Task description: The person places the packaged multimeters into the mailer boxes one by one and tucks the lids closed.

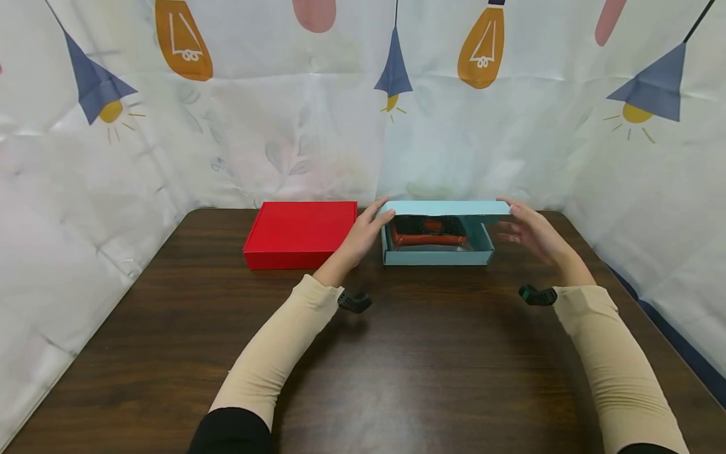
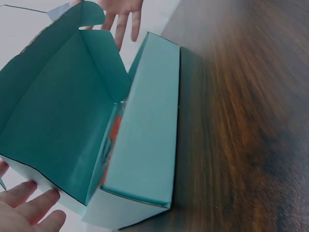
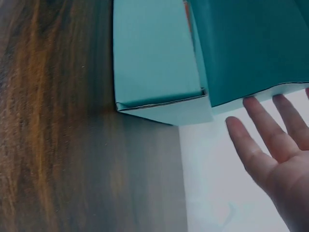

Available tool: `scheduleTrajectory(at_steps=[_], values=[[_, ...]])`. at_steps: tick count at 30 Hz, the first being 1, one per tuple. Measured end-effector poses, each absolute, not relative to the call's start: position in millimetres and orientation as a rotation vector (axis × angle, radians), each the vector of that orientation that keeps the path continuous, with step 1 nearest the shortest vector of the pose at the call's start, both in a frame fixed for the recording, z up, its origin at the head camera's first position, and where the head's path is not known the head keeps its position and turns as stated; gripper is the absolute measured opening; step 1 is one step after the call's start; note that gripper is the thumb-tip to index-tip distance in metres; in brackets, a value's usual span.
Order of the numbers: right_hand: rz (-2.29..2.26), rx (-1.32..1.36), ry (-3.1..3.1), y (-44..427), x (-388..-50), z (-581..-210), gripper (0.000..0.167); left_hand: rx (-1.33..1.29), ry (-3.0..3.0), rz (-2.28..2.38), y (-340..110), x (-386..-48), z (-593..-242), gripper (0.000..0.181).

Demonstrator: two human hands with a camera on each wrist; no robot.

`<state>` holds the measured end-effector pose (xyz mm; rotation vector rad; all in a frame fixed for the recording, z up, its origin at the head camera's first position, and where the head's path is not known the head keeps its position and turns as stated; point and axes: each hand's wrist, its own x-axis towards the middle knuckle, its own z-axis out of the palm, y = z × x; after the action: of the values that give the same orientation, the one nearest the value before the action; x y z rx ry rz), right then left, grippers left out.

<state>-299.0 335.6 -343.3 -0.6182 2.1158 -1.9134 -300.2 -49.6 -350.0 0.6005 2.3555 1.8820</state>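
A light blue cardboard box point(image 1: 437, 257) stands on the table with its hinged lid point(image 1: 448, 208) raised partway. Inside lies a dark and orange-red item point(image 1: 432, 239), apparently in clear plastic; its kind cannot be told. At the lid's left end, my left hand point(image 1: 360, 236) touches the outer side flap with extended fingers, the thumb near the front edge. Opposite it, the fingertips of my right hand point(image 1: 535, 233) rest against the lid's right end, fingers spread and nearly straight. The left wrist view shows the lid's teal inside point(image 2: 58, 106) and its front tuck flap point(image 2: 91, 14).
A closed red box point(image 1: 309, 230) sits left of the blue one, close to my left hand. Both boxes stand near the far edge of the dark wooden table point(image 1: 425, 366). Behind hangs a white curtain point(image 1: 340, 139) printed with lamps and bulbs.
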Motion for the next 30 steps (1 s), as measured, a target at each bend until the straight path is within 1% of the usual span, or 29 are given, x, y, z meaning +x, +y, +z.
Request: scheduleTrajectory(at_steps=[11,17,23,30], values=[[-2.026,-0.688,2.086,337,-297,-359,0.046,0.667,2.345,1.856,-55,-298,-363,0.064],[-1.973,-0.742,2.122,344,-298,-367,0.051,0.686,2.371,1.801,-58,-298,-371,0.067],[-1.952,-0.746,2.122,347,-298,-372,0.051,0.702,2.479,1.655,-61,-297,-377,0.067],[-1.747,-0.619,2.324,348,-293,-372,0.057,0.721,2.557,1.548,-63,-294,-381,0.067]])
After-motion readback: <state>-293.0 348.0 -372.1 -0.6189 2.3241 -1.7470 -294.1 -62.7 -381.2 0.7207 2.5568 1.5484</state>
